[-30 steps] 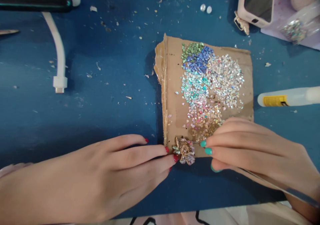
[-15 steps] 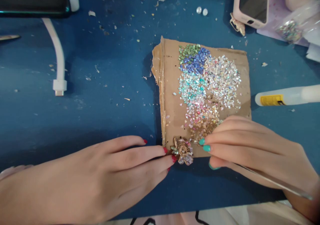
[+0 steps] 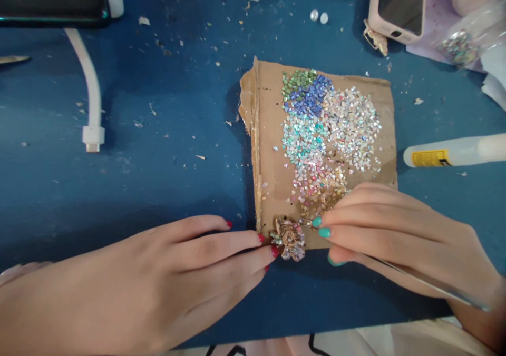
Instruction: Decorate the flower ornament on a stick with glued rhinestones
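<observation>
A small gold flower ornament (image 3: pixel 289 239) set with pale, green and lilac chips lies at the near edge of a cardboard piece (image 3: pixel 272 150). My left hand (image 3: pixel 190 266), with red nails, has its fingertips pinched at the ornament's left side. In my right hand (image 3: pixel 395 235), green-nailed, is a pair of metal tweezers (image 3: pixel 427 281); their tips are right beside the ornament's upper right. Whether the tips hold a chip is too small to tell. Loose shell chips (image 3: pixel 351 127) lie on the cardboard in green, blue, turquoise, white and pink-gold patches.
A glue bottle (image 3: pixel 458 151) with a yellow label lies to the right. Pearl beads (image 3: pixel 324 18), a pink phone (image 3: pixel 399 8) and a bag of chips (image 3: pixel 460 48) sit farther back. A dark phone (image 3: pixel 51 0) and white cable (image 3: pixel 93 98) occupy the left.
My right hand has shifted very slightly left, bringing the tweezer tips a little closer to the flower ornament. My left hand and the ornament stay in place.
</observation>
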Demonstrator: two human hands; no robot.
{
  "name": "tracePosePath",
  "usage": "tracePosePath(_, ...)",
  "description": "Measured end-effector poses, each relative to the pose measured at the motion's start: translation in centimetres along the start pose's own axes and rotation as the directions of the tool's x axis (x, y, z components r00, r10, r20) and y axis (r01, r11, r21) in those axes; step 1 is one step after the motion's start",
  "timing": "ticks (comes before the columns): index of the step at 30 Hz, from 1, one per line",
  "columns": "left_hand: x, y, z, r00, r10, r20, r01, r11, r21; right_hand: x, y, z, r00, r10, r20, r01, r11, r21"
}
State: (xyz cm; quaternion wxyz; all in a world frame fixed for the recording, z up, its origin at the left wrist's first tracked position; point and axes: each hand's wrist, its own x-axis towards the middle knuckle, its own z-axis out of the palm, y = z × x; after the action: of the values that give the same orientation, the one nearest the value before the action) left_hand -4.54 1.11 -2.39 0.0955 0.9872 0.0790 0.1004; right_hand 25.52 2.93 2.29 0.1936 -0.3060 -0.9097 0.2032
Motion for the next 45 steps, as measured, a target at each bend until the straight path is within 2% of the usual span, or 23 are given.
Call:
tracePosePath(10, -0.1, -0.2, 0.0, 0.999, 0.036, 0.004, -0.036, 0.999, -0.022, -0.3, 0.0, 0.3, 1.000, 0.010, -0.016, -0.010, 1.000, 0.003)
tracePosePath(15, 0.0, 0.0, -0.1, 0.999, -0.035, 0.034, 0.036, 0.999, -0.031, -0.3, -0.2, 0.0, 1.000, 0.020, -0.009, -0.020, 1.000, 0.000)
tracePosePath(19, 0.0, 0.2, -0.2, 1.000, -0.004, 0.023, 0.004, 1.000, -0.017, -0.3, -0.1, -0.1, 1.000, 0.011, -0.012, -0.011, 1.000, 0.006)
tracePosePath(22, -0.1, 0.2, -0.3, 0.998, -0.049, 0.044, 0.050, 0.998, -0.022, -0.4, 0.0, 0.2, 1.000, 0.015, -0.004, -0.015, 1.000, 0.009)
tracePosePath(27, 0.0, -0.3, -0.2, 1.000, 0.027, 0.005, -0.028, 0.999, 0.018, -0.2, 0.1, 0.4, 0.999, 0.035, -0.011, -0.034, 0.999, 0.020)
tracePosePath(31, -0.1, -0.2, 0.0, 1.000, 0.016, 0.009, -0.016, 0.999, 0.045, 0.1, 0.0, -0.3, 0.999, 0.052, -0.015, -0.052, 0.998, 0.028)
tracePosePath(35, -0.1, 0.1, 0.2, 1.000, -0.003, -0.012, 0.003, 0.999, 0.034, -0.2, -0.1, -0.8, 0.998, 0.069, 0.006, -0.069, 0.996, 0.052)
tracePosePath(39, 0.0, 0.1, 0.2, 1.000, -0.014, -0.023, 0.015, 0.999, 0.035, -0.4, -0.2, -0.8, 0.997, 0.071, -0.003, -0.070, 0.987, 0.147)
tracePosePath(45, -0.1, 0.0, 0.3, 1.000, -0.001, -0.012, 0.002, 0.996, 0.087, -0.5, 0.2, -0.3, 0.985, 0.138, 0.103, -0.153, 0.975, 0.160)
